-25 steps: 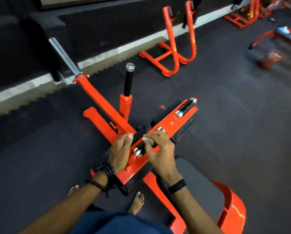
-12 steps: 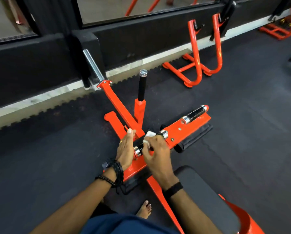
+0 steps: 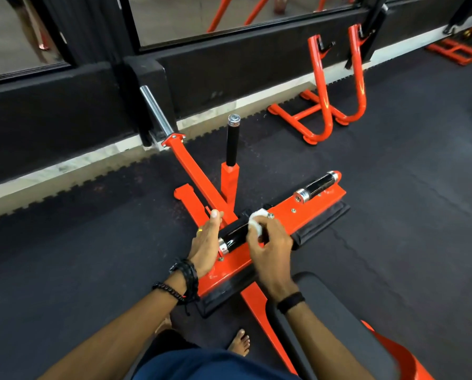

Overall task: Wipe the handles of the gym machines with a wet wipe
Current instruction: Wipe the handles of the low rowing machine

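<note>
No readable text, labels, brands or numbers anywhere I can see. Nothing printed on the orange machine frame (image 3: 306,212), the black handle (image 3: 236,234) or my wipe (image 3: 255,224).

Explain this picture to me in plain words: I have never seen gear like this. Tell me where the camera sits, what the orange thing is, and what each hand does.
The camera sits on the person's head, looking down at their arms. The orange frame is a gym machine on a dark rubber floor. It carries two black handles: the near handle and the far handle. The right hand pinches a white wipe against the near handle. The left hand, fingers straight, rests beside that handle's end. A black post stands upright behind.
</note>
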The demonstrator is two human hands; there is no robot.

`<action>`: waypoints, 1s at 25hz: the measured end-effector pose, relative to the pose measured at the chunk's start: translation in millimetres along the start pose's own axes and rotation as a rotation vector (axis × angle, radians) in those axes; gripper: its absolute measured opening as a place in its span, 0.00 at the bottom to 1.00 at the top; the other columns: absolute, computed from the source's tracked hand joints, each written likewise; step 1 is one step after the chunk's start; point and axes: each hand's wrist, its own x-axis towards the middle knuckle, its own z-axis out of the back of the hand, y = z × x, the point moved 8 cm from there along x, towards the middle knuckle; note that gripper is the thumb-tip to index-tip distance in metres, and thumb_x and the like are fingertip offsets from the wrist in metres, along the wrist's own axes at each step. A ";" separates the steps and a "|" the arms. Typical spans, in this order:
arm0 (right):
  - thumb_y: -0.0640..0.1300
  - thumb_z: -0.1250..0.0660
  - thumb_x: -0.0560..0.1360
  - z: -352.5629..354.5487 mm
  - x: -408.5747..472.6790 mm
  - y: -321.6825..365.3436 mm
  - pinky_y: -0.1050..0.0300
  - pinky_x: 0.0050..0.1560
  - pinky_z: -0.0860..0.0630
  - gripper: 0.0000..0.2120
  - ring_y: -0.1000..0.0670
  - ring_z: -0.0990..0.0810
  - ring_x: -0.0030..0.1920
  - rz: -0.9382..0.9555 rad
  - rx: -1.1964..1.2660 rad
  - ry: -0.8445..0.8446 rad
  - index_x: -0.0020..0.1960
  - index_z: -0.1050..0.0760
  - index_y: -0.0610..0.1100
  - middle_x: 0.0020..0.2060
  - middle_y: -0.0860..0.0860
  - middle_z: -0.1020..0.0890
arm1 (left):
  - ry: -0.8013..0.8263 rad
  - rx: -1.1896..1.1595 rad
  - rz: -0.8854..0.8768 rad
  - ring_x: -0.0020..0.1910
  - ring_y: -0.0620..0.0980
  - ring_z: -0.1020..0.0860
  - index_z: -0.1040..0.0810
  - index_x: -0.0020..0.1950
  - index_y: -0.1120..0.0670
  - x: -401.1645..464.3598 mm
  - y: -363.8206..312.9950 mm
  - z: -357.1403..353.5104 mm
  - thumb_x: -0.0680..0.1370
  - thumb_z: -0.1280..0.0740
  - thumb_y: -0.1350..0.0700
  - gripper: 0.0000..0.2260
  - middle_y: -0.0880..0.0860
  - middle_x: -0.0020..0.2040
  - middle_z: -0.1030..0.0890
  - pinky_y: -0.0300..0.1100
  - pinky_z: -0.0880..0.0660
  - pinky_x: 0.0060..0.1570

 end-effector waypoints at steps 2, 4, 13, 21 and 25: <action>0.36 0.32 0.75 -22.9 -39.6 18.0 0.64 0.46 0.27 0.06 0.55 0.22 0.42 0.038 0.064 0.135 0.50 0.22 0.43 0.44 0.53 0.19 | 0.014 -0.017 0.023 0.77 0.47 0.40 0.30 0.73 0.40 1.3 3.1 -0.3 0.69 0.60 0.20 0.42 0.44 0.74 0.30 0.56 0.48 0.77; 0.38 0.32 0.74 -29.5 -55.4 19.7 0.65 0.47 0.26 0.07 0.56 0.21 0.44 0.074 0.077 0.189 0.52 0.23 0.43 0.46 0.53 0.19 | 0.029 -0.034 0.037 0.77 0.46 0.41 0.30 0.73 0.41 1.7 5.0 -2.4 0.68 0.58 0.19 0.43 0.44 0.74 0.30 0.55 0.46 0.77; 0.37 0.31 0.73 -13.0 -39.3 -19.7 0.64 0.38 0.28 0.09 0.59 0.26 0.34 -0.192 0.176 -0.032 0.50 0.25 0.47 0.37 0.58 0.22 | 0.000 0.045 0.005 0.77 0.49 0.40 0.30 0.72 0.40 7.7 8.5 -1.1 0.70 0.60 0.20 0.41 0.44 0.74 0.30 0.58 0.49 0.76; 0.34 0.31 0.74 3.1 -33.1 -64.0 0.55 0.36 0.26 0.08 0.54 0.26 0.32 -0.481 0.314 -0.279 0.48 0.22 0.46 0.32 0.53 0.22 | -0.015 0.074 -0.032 0.76 0.47 0.38 0.29 0.73 0.45 7.4 5.1 -0.5 0.71 0.60 0.21 0.43 0.45 0.74 0.30 0.57 0.47 0.77; 0.29 0.35 0.75 -37.8 -62.9 -57.0 0.47 0.39 0.21 0.09 0.43 0.20 0.33 -0.739 0.653 -0.118 0.42 0.25 0.41 0.33 0.43 0.20 | -0.033 0.076 -0.014 0.77 0.49 0.39 0.29 0.73 0.44 6.6 6.8 1.4 0.72 0.60 0.22 0.42 0.45 0.73 0.30 0.58 0.47 0.76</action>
